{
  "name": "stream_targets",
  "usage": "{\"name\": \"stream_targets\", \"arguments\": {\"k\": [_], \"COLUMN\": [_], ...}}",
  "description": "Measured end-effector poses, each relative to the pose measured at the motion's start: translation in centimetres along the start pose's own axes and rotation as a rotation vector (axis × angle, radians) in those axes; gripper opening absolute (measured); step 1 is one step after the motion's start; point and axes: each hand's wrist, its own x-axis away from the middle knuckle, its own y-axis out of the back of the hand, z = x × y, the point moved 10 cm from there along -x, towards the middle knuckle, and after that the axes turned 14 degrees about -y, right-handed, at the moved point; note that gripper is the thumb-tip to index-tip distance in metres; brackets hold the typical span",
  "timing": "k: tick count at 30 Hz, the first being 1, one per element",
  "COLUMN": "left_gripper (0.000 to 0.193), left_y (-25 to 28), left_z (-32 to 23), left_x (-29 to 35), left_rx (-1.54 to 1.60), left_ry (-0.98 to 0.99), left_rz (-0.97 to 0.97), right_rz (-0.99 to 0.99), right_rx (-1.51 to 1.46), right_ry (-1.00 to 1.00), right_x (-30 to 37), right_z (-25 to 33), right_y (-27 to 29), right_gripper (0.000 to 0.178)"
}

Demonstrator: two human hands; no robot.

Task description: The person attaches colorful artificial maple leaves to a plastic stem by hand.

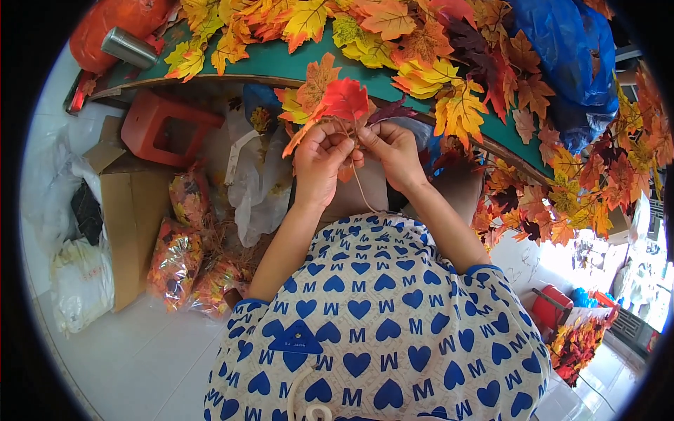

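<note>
My left hand (pixel 319 165) and my right hand (pixel 394 153) meet in front of me at the table's near edge. Between them is a small cluster of artificial maple leaves (pixel 344 99), red, orange and yellow, plus a dark purple leaf (pixel 390 112) beside my right fingers. Thumb and fingers of my left hand are closed on the leaf stems. My right thumb and forefinger pinch the same thin brown stem (pixel 364 188), whose free part dangles below toward my lap. The fingers hide the exact point where stems and leaves join.
Artificial leaf garlands (pixel 449 84) cover much of the green table (pixel 281 67) and hang off its right side. A metal tumbler (pixel 130 48) and a blue plastic bag (pixel 572 63) sit on it. Left below are a red stool (pixel 165 130), a cardboard box (pixel 126 224) and bagged leaves (pixel 175 259).
</note>
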Motion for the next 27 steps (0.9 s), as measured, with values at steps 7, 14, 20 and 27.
{"name": "stream_targets", "arguments": {"k": [7, 14, 20, 27], "left_gripper": [0.017, 0.016, 0.023, 0.024], "left_y": [0.1, 2.5, 6.1, 4.7], "left_z": [0.6, 1.0, -1.0, 2.3], "left_x": [-0.2, 0.3, 0.7, 1.6], "left_rx": [0.084, 0.01, -0.057, 0.201], "left_ry": [-0.078, -0.215, -0.321, -0.082], "left_rz": [-0.061, -0.145, -0.391, -0.43], "right_rz": [-0.039, -0.019, 0.073, 0.014], "right_rx": [0.099, 0.197, 0.723, 0.034], "right_ry": [0.081, 0.055, 0.222, -0.1], "right_x": [0.0, 0.0, 3.4, 0.7], "right_z": [0.3, -1.3, -0.3, -1.3], "right_y": [-0.1, -0.4, -4.6, -0.7], "right_gripper": [0.018, 0.018, 0.023, 0.019]}}
